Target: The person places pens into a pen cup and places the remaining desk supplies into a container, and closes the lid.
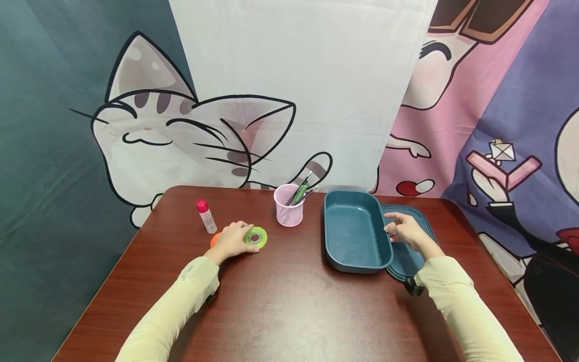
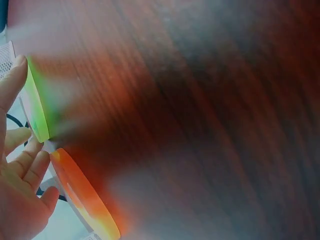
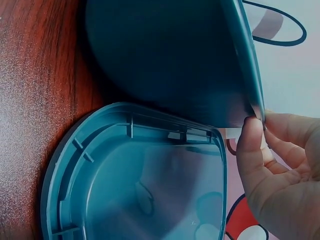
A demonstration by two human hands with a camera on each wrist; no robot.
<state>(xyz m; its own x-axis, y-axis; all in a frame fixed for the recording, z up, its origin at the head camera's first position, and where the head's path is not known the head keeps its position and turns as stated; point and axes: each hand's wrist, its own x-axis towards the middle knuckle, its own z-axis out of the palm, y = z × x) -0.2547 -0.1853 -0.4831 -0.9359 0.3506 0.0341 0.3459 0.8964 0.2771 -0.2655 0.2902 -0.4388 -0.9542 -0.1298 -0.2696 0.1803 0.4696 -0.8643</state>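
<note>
My left hand (image 1: 232, 240) pinches a green tape roll (image 1: 258, 237) by its edge, thumb on one side and fingertips on the other. An orange tape roll (image 2: 82, 195) lies beside it, mostly covered by that hand in the head view. On the right, my right hand (image 1: 404, 232) holds the rim of a deep blue plastic box (image 1: 357, 265) between thumb and index finger. The box stands with its inside facing up, and its blue lid (image 3: 135, 175) lies next to it under the right hand, ribbed side up.
A glue bottle with a red cap (image 1: 206, 216) stands at the back left. The pink mesh pen holder (image 1: 289, 211) with several pens is at the back middle. Behind the brown table (image 1: 289, 311) hangs a printed cloth (image 1: 298, 60).
</note>
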